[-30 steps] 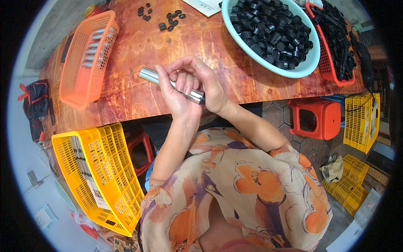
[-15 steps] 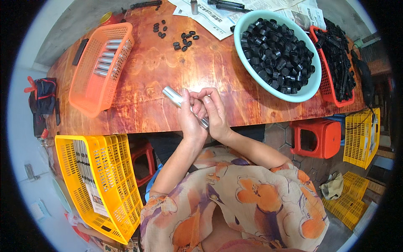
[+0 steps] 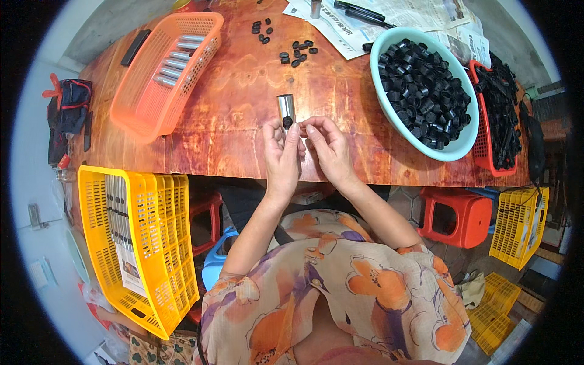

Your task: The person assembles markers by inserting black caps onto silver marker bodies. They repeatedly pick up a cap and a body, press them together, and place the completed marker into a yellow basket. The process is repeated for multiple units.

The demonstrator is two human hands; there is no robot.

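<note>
1. Nearest the person, below the table's near edge, a yellow crate (image 3: 149, 261) stands at the left and a red stool (image 3: 474, 213) at the right.
2. The left hand (image 3: 281, 167), in front of the middle of the near edge, is closed around the lower part of a metal tube (image 3: 285, 104), the thumb lying along it.
3. The right hand (image 3: 334, 155) is just beside it, fingers bent and drawn narrow, tips near the left thumb; whether they pinch anything cannot be told.
4. The tube is smooth, silvery and mirror-bright, with a dark streak down its length. Its far end points toward the table's far edge; a small black piece (image 3: 288, 122) shows near the left thumb tip. The lower end is hidden by the hand.
5. Beyond the hands, bare wood of the table (image 3: 237, 115) stretches left to an orange basket (image 3: 137, 103), and a narrower strip runs right to a pale blue bowl (image 3: 453, 152).
6. The basket sits toward the left edge with silver tubes (image 3: 176, 64) lying inside; the bowl, heaped with black caps (image 3: 426, 91), crowds the right side, next to a red basket (image 3: 485, 140) near the right edge.
7. Farther off, small black rings (image 3: 298, 55) lie in two clusters, and newspaper (image 3: 420, 15) covers the far right.
</note>
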